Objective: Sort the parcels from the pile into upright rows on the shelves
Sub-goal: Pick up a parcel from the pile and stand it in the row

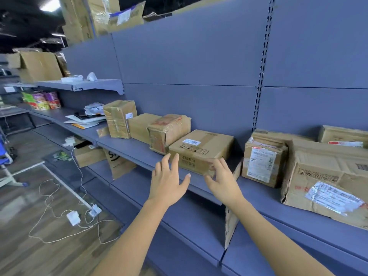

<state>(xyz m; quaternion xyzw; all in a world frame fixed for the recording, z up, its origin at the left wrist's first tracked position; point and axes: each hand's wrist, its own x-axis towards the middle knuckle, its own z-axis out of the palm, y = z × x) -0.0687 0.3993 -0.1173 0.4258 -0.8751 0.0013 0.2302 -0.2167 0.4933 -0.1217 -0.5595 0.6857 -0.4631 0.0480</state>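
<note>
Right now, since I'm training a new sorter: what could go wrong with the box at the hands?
1. The flat box sits at the shelf edge; the right hand pinches only a front corner and the left hand is open, so it could slip off.
2. The crumpled box touches its left side; turning it may knock that one.
3. Charger cables on the floor could trip a backward step.

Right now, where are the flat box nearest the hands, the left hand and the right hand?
flat box [205,144]: head view, middle of its top face.
left hand [167,179]: head view, back of the hand.
right hand [224,181]: head view, back of the hand.
</note>
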